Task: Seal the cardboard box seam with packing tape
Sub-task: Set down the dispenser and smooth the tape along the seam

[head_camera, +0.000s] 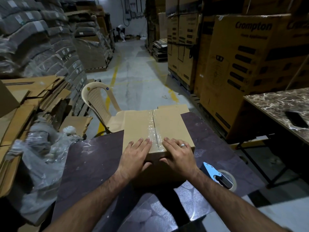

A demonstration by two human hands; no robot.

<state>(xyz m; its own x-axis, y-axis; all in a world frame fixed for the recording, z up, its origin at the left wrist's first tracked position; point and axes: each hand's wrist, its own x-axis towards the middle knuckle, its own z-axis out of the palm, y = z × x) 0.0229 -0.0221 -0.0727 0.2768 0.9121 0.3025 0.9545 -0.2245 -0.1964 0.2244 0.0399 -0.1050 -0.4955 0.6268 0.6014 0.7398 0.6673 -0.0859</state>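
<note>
A brown cardboard box [137, 124] sits on a dark table [93, 156] in front of me. A strip of clear packing tape [151, 129] runs along its top centre seam. My left hand [136, 154] lies flat on the box's near top edge, left of the seam, thumb down on the front face. My right hand [178, 152], with a ring, presses flat just right of the seam, thumb on the front face too. Both hands have fingers spread and grip nothing. A blue tape dispenser with its roll [219, 177] lies on the table to the right of my right wrist.
A beige plastic chair [98, 101] stands behind the table. Flattened cartons [33, 97] and plastic wrap [41, 156] pile up at left. Tall stacked cartons [247, 64] line the right. A marble-top table [275, 104] with a black object [296, 120] is at right. An aisle runs ahead.
</note>
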